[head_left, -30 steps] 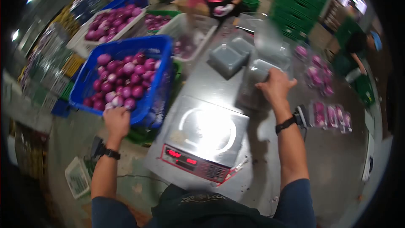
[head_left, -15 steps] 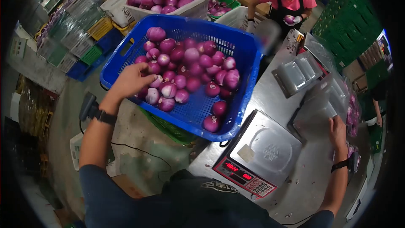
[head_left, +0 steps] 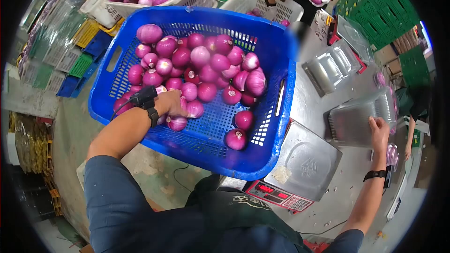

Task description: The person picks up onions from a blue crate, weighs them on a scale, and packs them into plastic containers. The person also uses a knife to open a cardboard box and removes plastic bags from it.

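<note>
So the left hand is now dipping lower, right among the onions by the blue crate's near edge, no telling if it's gripping any; the right hand is still pinching a plastic box.

Blue basket wall between left hand and scale; room above scale; onions crowding left hand.

Light mod.; glints on onions; edges bowed, corners blk (blurry smudge upper rt.).
</note>
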Tool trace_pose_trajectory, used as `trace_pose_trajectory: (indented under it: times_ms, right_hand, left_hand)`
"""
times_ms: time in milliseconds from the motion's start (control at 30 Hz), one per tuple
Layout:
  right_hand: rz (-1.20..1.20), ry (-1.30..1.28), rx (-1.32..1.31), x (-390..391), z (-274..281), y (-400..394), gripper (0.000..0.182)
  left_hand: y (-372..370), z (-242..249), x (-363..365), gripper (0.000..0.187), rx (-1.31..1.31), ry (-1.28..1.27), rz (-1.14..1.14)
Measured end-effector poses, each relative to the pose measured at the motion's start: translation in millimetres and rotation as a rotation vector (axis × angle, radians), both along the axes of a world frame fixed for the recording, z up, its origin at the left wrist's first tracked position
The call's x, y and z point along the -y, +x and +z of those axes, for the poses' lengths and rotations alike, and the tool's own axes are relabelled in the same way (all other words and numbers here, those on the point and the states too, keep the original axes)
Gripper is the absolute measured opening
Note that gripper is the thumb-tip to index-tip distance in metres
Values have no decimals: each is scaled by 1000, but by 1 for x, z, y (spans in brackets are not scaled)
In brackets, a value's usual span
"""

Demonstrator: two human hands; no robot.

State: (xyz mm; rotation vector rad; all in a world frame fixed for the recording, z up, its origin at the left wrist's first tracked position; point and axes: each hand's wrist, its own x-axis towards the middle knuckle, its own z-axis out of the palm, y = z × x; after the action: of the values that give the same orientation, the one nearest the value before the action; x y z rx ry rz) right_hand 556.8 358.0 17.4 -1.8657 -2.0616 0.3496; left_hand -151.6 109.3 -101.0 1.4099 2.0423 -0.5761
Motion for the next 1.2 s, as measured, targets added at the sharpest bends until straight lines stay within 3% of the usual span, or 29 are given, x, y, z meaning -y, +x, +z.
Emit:
trace_pose_trajectory:
  times_ms: [67,167,200,233,300,367,433,500,600,700,767,833,967,1033,1100,1200]
  right_hand:
    - [-66,-10,-364,-8,-11,13,36]
    - [-174,78,-376,-9,-4,13,41]
    - [-145,245,-237,0,-6,-1,42]
    - [-150,245,-221,17,0,-9,42]
    - [36,651,143,66,25,-63,37]
    - [337,468,93,123,21,-86,26]
    - [605,215,-7,185,-13,-95,26]
    - [639,-119,-13,248,-38,-116,27]
    - [608,-229,136,292,-60,-135,28]
    - [608,-39,73,300,-19,-177,44]
    - [413,-52,-252,298,2,-197,76]
    - [330,22,-511,291,25,-240,97]
    - [364,293,-761,263,23,-305,101]
    - [238,61,-1182,266,35,-309,95]
    - [132,-33,-1343,264,30,-286,87]
    - [12,-54,-1345,267,13,-245,78]
  left_hand:
    - [3,-5,0,98,24,16,12]
    - [-9,-19,-2,87,72,88,-62]
    - [-2,5,-9,85,66,9,-76]
    - [-10,5,-11,86,79,16,-70]
    - [-17,28,-11,77,332,70,126]
    - [-19,39,-14,68,640,154,285]
    - [-8,51,-15,62,706,256,254]
    - [9,71,-19,60,1032,412,385]
    - [35,104,-21,58,1251,396,470]
    - [67,137,-19,57,1481,408,464]
    - [97,156,-22,52,1569,367,365]
    - [136,170,-22,57,1622,297,333]
    - [199,194,-6,65,1797,-60,104]
    - [188,208,-11,63,1645,-75,6]
    - [155,197,-33,57,1274,102,-157]
    - [93,144,-56,40,524,688,-508]
